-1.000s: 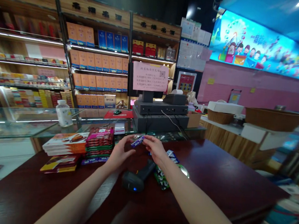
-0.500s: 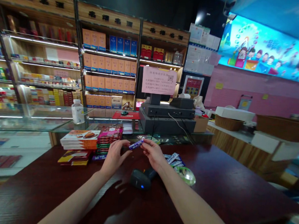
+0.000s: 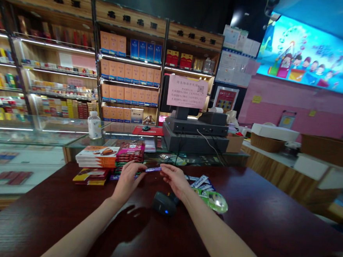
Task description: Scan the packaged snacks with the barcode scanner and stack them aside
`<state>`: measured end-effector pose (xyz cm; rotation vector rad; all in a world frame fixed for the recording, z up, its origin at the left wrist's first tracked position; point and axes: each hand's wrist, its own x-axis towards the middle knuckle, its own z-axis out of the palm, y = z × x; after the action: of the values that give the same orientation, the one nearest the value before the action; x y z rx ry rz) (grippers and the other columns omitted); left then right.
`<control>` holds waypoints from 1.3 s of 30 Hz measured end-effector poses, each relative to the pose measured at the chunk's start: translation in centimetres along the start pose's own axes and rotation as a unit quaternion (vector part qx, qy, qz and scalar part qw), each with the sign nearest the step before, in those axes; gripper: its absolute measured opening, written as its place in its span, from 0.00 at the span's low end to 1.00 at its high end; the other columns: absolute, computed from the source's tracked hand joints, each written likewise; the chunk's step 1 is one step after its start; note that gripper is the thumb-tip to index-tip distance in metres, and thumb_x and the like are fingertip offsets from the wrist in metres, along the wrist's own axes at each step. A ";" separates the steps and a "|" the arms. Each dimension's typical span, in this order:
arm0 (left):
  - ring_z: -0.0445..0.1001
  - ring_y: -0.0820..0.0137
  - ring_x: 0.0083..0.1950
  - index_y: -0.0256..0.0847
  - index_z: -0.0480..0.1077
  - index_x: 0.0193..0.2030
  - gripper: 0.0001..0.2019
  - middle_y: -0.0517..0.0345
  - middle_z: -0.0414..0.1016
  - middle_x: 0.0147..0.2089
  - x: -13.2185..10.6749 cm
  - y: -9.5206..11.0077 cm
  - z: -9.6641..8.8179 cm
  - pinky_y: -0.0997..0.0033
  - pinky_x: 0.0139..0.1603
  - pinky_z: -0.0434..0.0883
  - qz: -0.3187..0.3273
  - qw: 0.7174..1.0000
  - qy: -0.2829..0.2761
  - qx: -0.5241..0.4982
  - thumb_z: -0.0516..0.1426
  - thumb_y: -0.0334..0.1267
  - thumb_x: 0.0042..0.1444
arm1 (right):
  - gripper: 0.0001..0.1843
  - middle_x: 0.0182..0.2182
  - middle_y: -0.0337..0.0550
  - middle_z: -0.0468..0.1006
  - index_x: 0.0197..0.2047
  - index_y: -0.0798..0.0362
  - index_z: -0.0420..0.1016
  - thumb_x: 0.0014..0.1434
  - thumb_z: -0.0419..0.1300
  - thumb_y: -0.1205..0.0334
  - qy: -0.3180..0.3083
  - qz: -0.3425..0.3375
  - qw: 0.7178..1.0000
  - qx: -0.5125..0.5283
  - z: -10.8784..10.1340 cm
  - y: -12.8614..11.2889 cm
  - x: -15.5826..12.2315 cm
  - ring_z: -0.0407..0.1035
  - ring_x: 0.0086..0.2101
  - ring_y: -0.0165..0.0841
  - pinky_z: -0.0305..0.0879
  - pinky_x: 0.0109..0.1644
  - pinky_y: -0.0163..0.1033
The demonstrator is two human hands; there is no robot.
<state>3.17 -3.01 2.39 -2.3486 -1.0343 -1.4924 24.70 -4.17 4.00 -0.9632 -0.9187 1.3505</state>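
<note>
A small purple stick-shaped candy pack [image 3: 153, 169] is held level above the dark counter, one end in each hand. My left hand [image 3: 128, 179] pinches its left end between thumb and fingers. At the other end, the fingertips of my right hand [image 3: 176, 179] close on it. Below my right hand lies a black barcode scanner [image 3: 164, 203] with a blue light. Several blue-and-white stick packs [image 3: 201, 182] and a green package [image 3: 215, 201] rest beyond my right forearm. Left of my left hand are stacked orange-and-white boxes [image 3: 96, 156] and a pile of red and purple packets [image 3: 131, 152].
A yellow-and-red packet stack [image 3: 90, 176] lies at the counter's left. Behind stand a white bottle [image 3: 94, 125], a glass display case [image 3: 70, 141] and a cash register [image 3: 196, 132] bearing a pink sign [image 3: 187, 91]. Shelves of boxed goods [image 3: 130, 72] line the wall.
The candy pack has turned from a slant to nearly level, its printed face now less visible. Both hands still hold it. The whole view has shifted slightly.
</note>
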 end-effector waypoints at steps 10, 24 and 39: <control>0.77 0.62 0.48 0.48 0.73 0.42 0.07 0.60 0.82 0.42 -0.8 -0.3 -1.0 0.57 0.57 0.69 -0.091 0.996 -0.022 -0.013 0.61 0.43 0.58 | 0.20 0.33 0.42 0.83 0.39 0.52 0.83 0.39 0.74 0.58 0.004 -0.038 0.999 -0.029 0.0 1.3 0.9 0.74 0.34 0.31 0.62 0.33 0.32; 0.78 0.64 0.46 0.49 0.75 0.43 0.09 0.60 0.82 0.43 -2.0 -1.0 -1.6 0.58 0.55 0.70 -0.103 0.993 -0.031 -0.053 0.61 0.47 0.57 | 0.21 0.34 0.43 0.83 0.40 0.52 0.83 0.40 0.73 0.55 -0.014 -0.035 0.998 -0.047 1.2 2.9 1.4 0.75 0.36 0.33 0.62 0.35 0.33; 0.75 0.60 0.56 0.53 0.77 0.40 0.07 0.60 0.81 0.45 -3.7 -3.3 -2.3 0.40 0.70 0.46 -0.163 0.987 0.011 0.001 0.61 0.48 0.58 | 0.17 0.48 0.45 0.83 0.51 0.50 0.80 0.59 0.60 0.58 -0.116 -0.101 0.946 -0.285 -1.6 0.4 -0.5 0.74 0.51 0.41 0.65 0.57 0.47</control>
<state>-1.58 -3.38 -0.37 -2.2372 -1.4705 -1.6136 26.08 -4.75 3.04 -1.1139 -1.6016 1.0486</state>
